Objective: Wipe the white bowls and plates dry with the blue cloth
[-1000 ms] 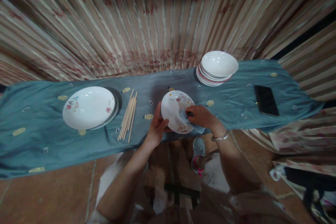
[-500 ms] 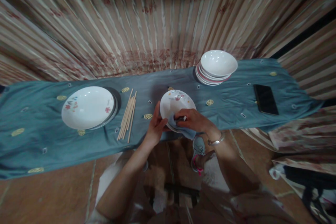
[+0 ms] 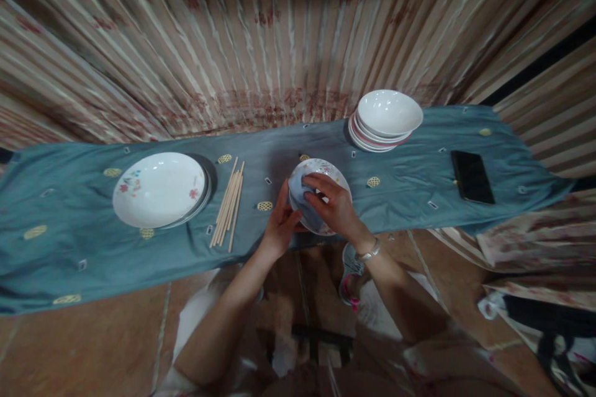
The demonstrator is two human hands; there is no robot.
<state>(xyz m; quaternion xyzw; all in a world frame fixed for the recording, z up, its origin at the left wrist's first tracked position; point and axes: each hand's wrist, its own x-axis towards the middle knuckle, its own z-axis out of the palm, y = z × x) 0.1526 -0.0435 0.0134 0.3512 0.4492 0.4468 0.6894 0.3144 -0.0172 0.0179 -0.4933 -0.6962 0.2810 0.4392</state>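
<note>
A white plate [image 3: 343, 181] with small flowers near its far rim is at the table's front edge, tilted a little. My left hand [image 3: 280, 218] grips it by the left rim, thumb on top and the other fingers partly hidden beneath. My right hand [image 3: 334, 201] presses a light blue cloth [image 3: 302, 192] onto the left side of the plate, its fingers curled on the fabric. The cloth covers much of the plate's inside.
Several wooden chopsticks [image 3: 229, 208] lie left of my hands, beside stacked flowered plates [image 3: 158, 192]. At the back right stand stacked white bowls [image 3: 390, 113]. A black phone or tablet [image 3: 472, 177] lies farther right on the blue-green tablecloth [image 3: 405, 189]. A pleated curtain [image 3: 279, 43] hangs behind.
My right hand has moved the cloth from the plate's near edge up and left to its left rim. My left hand keeps its grip on the plate.
</note>
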